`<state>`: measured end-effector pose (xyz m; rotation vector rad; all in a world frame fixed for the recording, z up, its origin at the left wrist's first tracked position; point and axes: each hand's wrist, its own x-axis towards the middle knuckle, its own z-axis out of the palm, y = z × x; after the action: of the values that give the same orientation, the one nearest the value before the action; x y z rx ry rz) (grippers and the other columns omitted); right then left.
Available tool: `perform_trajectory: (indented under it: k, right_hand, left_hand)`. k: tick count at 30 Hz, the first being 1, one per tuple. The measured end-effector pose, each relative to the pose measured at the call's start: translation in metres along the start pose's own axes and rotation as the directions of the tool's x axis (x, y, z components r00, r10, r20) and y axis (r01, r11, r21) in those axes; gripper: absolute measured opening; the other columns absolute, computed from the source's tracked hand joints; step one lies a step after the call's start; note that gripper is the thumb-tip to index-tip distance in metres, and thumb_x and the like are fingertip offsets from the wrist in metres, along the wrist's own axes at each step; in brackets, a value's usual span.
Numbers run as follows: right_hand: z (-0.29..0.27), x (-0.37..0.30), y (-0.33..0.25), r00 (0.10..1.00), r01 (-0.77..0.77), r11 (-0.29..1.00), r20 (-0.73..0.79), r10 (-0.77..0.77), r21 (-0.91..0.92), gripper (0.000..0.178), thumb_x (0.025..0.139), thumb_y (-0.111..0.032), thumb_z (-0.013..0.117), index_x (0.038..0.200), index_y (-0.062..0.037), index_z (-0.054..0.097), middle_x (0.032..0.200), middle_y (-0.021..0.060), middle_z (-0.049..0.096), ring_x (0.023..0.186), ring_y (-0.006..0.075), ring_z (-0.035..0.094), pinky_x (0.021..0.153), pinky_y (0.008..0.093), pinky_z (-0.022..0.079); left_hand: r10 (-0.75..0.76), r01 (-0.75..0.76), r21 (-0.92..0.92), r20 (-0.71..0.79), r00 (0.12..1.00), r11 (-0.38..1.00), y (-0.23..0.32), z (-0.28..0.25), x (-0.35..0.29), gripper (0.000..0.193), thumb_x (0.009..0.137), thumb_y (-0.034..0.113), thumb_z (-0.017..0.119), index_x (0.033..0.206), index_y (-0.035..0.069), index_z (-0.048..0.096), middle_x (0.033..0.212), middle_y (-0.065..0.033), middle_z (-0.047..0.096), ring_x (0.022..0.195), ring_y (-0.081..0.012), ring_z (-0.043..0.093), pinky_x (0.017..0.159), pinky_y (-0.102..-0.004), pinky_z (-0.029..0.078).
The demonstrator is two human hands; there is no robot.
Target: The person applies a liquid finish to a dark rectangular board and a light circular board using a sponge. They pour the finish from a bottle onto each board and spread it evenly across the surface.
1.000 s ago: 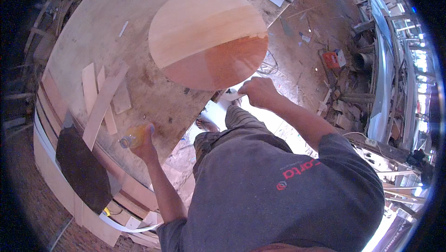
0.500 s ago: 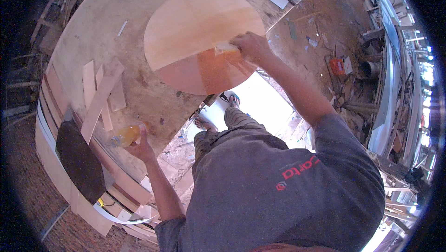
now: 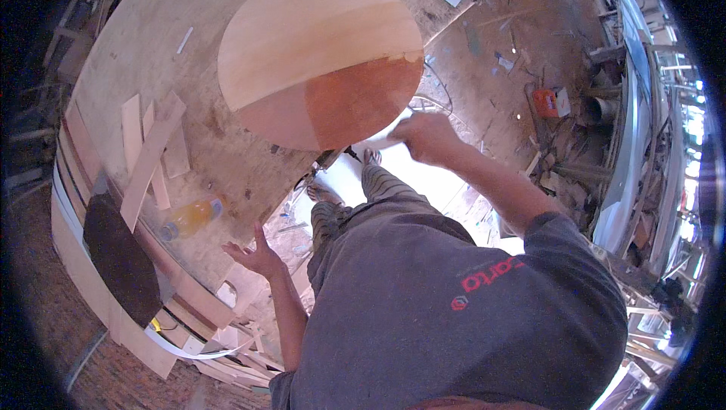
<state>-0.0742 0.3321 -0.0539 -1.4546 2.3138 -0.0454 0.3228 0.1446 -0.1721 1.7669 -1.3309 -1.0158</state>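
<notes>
A round wooden board (image 3: 318,40) lies on the worktable, its far part pale and its near part coated a wet reddish brown. At the board's near right edge, my right hand (image 3: 427,138) is closed on a pale flat pad (image 3: 378,140), partly hidden by my fingers. My left hand (image 3: 259,253) is open and holds nothing, fingers spread just off the table's near edge. Close to it, a clear plastic bottle (image 3: 193,219) of yellow-orange liquid lies on its side on the table, apart from my fingers.
Several thin wood strips (image 3: 151,157) lie crossed on the worktable (image 3: 174,2). A dark oval piece (image 3: 121,259) and stacked boards line its left edge. Farther right, an orange-and-white container (image 3: 552,103) stands among scraps on the littered floor (image 3: 484,40).
My left hand has let go of the bottle and drawn back toward me, opening. My right hand has moved from the board's coated face toward me, to its near right edge, with the pad.
</notes>
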Motion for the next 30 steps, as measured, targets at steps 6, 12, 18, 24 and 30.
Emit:
perform_trajectory:
  k: [6, 12, 18, 24, 30]
  right_hand:
    - [-0.017, 0.063, 0.075, 0.911, -0.004, 0.991, -0.41, -0.052, -0.136, 0.036, 0.083, -0.011, 0.07, 0.118, -0.0211, 0.073, 0.118, 0.0019, 0.071, 0.113, 0.0256, 0.066, 0.089, 0.0398, 0.058]
    - [-0.051, 0.109, 0.097, 0.979, -0.004, 0.962, -0.197, -0.052, -0.272, 0.033, 0.089, -0.016, 0.063, 0.12, -0.0247, 0.074, 0.12, 0.0007, 0.071, 0.115, 0.0255, 0.065, 0.089, 0.044, 0.057]
    - [-0.049, 0.132, 0.1, 0.997, -0.071, 0.947, -0.03, 0.065, -0.314, 0.036, 0.087, -0.013, 0.061, 0.117, -0.0265, 0.076, 0.114, 0.0053, 0.073, 0.104, 0.0294, 0.07, 0.085, 0.0456, 0.058]
    - [-0.036, 0.043, 0.072, 0.981, 0.068, 0.978, 0.189, -0.03, -0.197, 0.033, 0.085, -0.014, 0.064, 0.112, -0.0279, 0.077, 0.103, 0.0063, 0.076, 0.1, 0.0295, 0.073, 0.082, 0.0471, 0.058]
    - [-0.037, 0.027, 0.098, 0.994, -0.04, 0.994, -0.106, 0.029, -0.099, 0.035, 0.09, -0.011, 0.06, 0.115, -0.0295, 0.076, 0.112, 0.0063, 0.075, 0.106, 0.0266, 0.07, 0.086, 0.0472, 0.058]
  left_hand:
    - [0.045, -0.042, 0.137, -0.017, 0.999, 0.99, 0.017, 0.014, -0.018, 0.085, 0.084, 0.032, 0.088, 0.147, -0.001, 0.041, 0.14, -0.017, 0.048, 0.125, -0.0279, 0.048, 0.101, -0.043, 0.044]
    - [0.181, -0.181, 0.226, 0.019, 0.983, 0.957, 0.019, 0.017, -0.026, 0.046, 0.088, 0.031, 0.083, 0.114, -0.002, 0.064, 0.106, -0.011, 0.063, 0.096, -0.0204, 0.058, 0.077, -0.0351, 0.05]
    - [0.156, -0.196, 0.165, 0.229, 0.961, 0.967, 0.011, 0.023, -0.049, 0.027, 0.094, 0.024, 0.076, 0.088, -0.001, 0.068, 0.08, -0.0073, 0.067, 0.069, -0.017, 0.059, 0.064, -0.0319, 0.049]
    - [0.159, -0.251, 0.314, 0.289, 0.944, 0.916, -0.04, 0.014, -0.06, 0.028, 0.094, 0.025, 0.074, 0.086, -0.001, 0.069, 0.081, -0.012, 0.069, 0.07, -0.0217, 0.064, 0.065, -0.0348, 0.052]
    - [0.054, -0.231, 0.474, 0.358, 0.932, 0.85, -0.085, -0.009, -0.06, 0.028, 0.09, 0.026, 0.077, 0.085, -0.001, 0.071, 0.081, -0.0139, 0.072, 0.074, -0.0266, 0.069, 0.068, -0.0382, 0.055]
